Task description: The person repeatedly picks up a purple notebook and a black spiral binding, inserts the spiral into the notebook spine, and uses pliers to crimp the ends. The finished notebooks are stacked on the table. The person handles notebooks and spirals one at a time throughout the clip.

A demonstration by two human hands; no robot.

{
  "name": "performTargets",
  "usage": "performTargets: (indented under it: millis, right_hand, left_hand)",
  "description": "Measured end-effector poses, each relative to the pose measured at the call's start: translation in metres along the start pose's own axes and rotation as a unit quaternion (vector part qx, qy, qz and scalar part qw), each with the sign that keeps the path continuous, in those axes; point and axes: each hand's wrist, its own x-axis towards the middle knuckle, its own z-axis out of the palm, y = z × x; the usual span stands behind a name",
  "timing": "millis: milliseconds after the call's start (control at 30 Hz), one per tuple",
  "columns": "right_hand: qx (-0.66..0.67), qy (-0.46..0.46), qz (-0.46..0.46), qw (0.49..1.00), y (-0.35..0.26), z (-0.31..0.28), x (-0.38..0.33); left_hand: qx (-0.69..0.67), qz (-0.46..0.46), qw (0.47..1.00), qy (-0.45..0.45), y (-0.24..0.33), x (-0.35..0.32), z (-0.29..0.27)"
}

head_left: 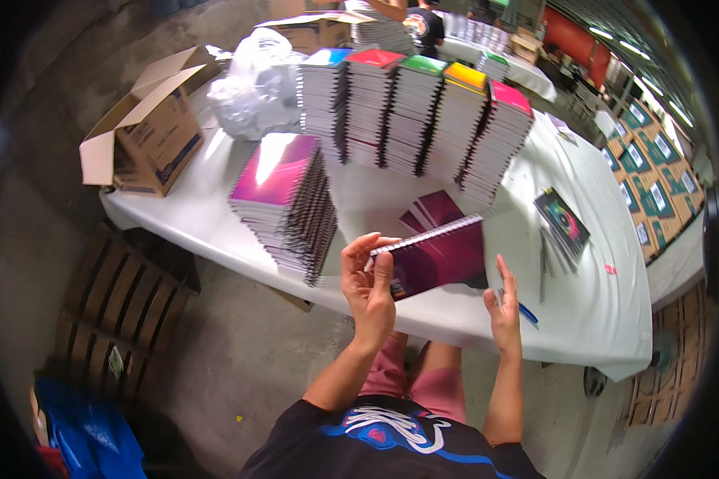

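A dark purple spiral notebook [439, 259] is held above the near edge of the table, its white coil along the upper edge. My left hand [369, 287] grips its left end, thumb in front and fingers behind. My right hand [503, 311] is open beside the notebook's right end, its fingers stretched upward and holding nothing. Just beyond the notebook, several dark purple covers [438, 207] lie fanned on the table. A blue pen [528, 314] lies by my right hand. To the left stands a tall stack of purple spiral notebooks [276, 195].
Stacks of spiral notebooks with blue, red, green, yellow and pink covers [411, 112] line the back of the white-clothed table [607, 319]. Clear plastic bags [257, 88] and an open carton [156, 132] stand far left. A black notebook pile [563, 223] lies right. Wooden pallets [116, 311] flank the table.
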Motion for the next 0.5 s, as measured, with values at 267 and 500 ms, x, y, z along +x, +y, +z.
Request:
performTargets:
  millis: [267,500]
  right_hand:
    - [0.554,-0.012,-0.023,0.832,-0.148,0.071,0.094]
    - [0.511,-0.069,-0.013,0.857,-0.208,0.153,0.198]
  left_hand:
    - [0.268,0.371,0.889,0.023,0.100,0.037,-0.046]
    - [0.223,0.142,0.958,0.114,0.091,0.101,-0.097]
